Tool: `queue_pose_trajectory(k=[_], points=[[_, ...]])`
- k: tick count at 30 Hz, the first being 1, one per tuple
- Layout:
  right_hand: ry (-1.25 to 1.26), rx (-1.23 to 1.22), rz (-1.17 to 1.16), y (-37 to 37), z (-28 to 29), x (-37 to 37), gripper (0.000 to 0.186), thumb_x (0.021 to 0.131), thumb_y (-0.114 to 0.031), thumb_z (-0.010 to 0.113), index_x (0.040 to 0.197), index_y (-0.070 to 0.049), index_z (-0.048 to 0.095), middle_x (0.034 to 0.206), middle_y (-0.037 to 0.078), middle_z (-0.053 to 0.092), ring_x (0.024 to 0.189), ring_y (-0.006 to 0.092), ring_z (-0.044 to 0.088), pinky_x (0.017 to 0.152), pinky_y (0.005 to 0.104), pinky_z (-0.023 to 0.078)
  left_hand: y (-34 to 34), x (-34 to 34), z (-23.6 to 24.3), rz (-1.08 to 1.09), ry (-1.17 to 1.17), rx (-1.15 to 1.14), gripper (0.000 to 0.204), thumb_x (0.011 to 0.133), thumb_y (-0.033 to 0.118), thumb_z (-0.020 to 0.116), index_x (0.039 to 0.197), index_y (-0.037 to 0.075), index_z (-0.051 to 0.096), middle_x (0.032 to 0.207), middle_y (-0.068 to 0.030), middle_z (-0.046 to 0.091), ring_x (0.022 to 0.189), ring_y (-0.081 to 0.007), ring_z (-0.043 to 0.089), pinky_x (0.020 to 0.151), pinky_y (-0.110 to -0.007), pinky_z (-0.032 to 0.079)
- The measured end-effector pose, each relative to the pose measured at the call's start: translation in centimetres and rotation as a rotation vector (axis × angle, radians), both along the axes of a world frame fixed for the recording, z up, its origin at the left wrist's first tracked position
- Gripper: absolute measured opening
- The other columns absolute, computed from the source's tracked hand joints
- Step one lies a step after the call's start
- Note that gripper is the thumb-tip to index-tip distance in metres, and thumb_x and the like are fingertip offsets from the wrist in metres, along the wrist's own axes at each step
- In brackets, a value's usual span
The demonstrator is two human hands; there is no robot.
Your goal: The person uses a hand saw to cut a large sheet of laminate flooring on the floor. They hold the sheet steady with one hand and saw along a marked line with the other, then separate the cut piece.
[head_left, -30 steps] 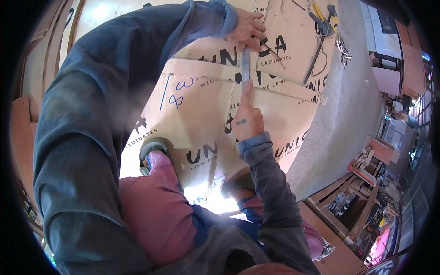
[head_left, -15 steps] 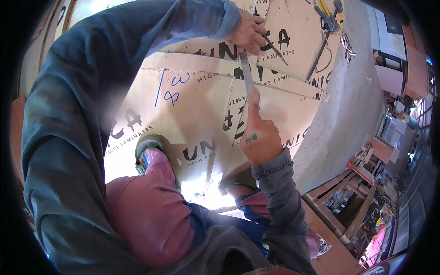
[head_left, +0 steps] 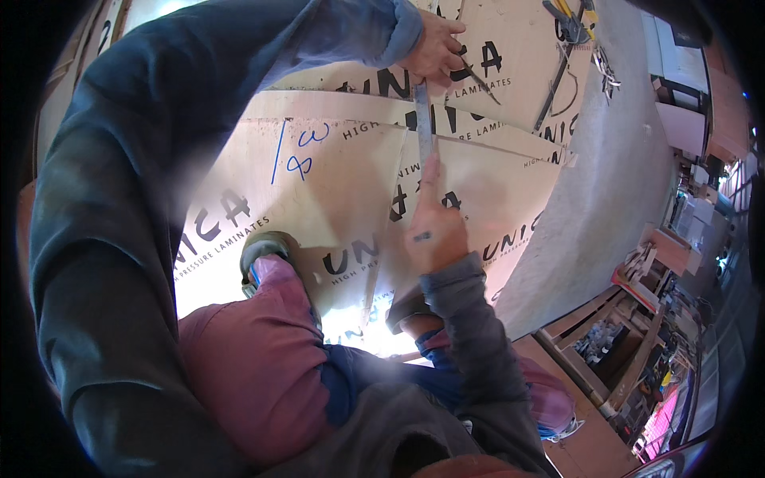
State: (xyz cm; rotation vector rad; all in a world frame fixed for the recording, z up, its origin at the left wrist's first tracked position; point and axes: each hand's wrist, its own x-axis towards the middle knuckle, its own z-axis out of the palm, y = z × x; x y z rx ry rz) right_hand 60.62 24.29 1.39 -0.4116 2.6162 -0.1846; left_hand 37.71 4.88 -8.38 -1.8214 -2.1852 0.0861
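A flat metal ruler (head_left: pixel 423 115) lies across the edge of a pale laminate sheet (head_left: pixel 351 171) printed with black lettering. At its far end my left hand (head_left: pixel 434 49) bears down, thumb side against the metal and the other fingers bent and a little apart over the sheet behind. My right hand (head_left: pixel 438 227) is at the near end, index finger stretched along the ruler and the other fingers folded under. What lies under that palm is hidden. Close to my left fingers rests a thin dark strip (head_left: pixel 482 84).
Yellow-handled pliers (head_left: pixel 572 22), a black rod (head_left: pixel 552 99) and a bunch of thin metal pieces (head_left: pixel 606 73) lie at the far right. My shoe (head_left: pixel 267 248) stands on the sheet. A wooden frame (head_left: pixel 610 362) full of scraps is at the right, beyond a grey floor (head_left: pixel 594 191).
My right hand has shifted slightly left and away from me with the ruler's near end. The ruler lies at a slightly different angle. My left hand keeps its place at the far end.
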Motion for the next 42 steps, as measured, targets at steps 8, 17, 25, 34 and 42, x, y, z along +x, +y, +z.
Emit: queue_pose_trajectory(k=[8,17,25,34,42], points=[[-0.326,-0.331,-0.106,-1.2,5.1,-6.4,0.076,0.078,-0.005,0.055,0.146,0.006,0.022,0.070,0.023,0.064,0.064,0.0413,0.064,0.059,0.0496,0.052,-0.8,0.8,-1.0,0.002,0.108,-0.004,0.049,0.080,0.037,0.067,0.128,0.031,0.061,0.123,-0.0028,0.054,0.113,-0.0240,0.052,0.093,-0.043,0.040],[-0.294,-0.081,0.024,-3.2,4.3,-7.3,0.079,0.076,-0.004,0.057,0.146,0.009,0.022,0.082,0.030,0.064,0.073,0.0439,0.066,0.068,0.0482,0.054,-1.3,2.1,-1.4,0.032,0.012,0.114,0.053,0.078,0.035,0.070,0.130,0.030,0.059,0.132,-0.0038,0.053,0.124,-0.0280,0.047,0.098,-0.047,0.037],[-0.270,-0.009,0.034,-2.5,2.5,-5.8,0.088,0.072,-0.002,0.056,0.149,0.007,0.014,0.072,0.027,0.064,0.067,0.0438,0.064,0.065,0.0489,0.053,-1.1,2.9,-2.0,0.087,0.038,0.122,0.053,0.079,0.032,0.069,0.130,0.028,0.059,0.133,-0.0015,0.054,0.128,-0.0197,0.047,0.103,-0.043,0.031],[-0.173,-0.088,0.027,-1.5,2.3,-6.0,0.078,0.074,-0.003,0.056,0.145,0.010,0.025,0.093,0.032,0.064,0.081,0.0438,0.065,0.074,0.0497,0.053,-0.2,2.0,-0.8,0.139,-0.036,-0.075,0.055,0.081,0.034,0.067,0.134,0.029,0.057,0.134,-0.0046,0.053,0.127,-0.0192,0.047,0.100,-0.044,0.033],[-0.108,-0.108,-0.036,-2.7,2.4,-5.1,0.070,0.077,0.002,0.052,0.144,0.006,0.031,0.097,0.028,0.062,0.086,0.0415,0.063,0.076,0.0460,0.052,-1.2,2.8,-1.5,0.118,-0.010,0.052,0.056,0.081,0.032,0.068,0.135,0.024,0.055,0.131,-0.0040,0.053,0.126,-0.0193,0.046,0.099,-0.047,0.037]])
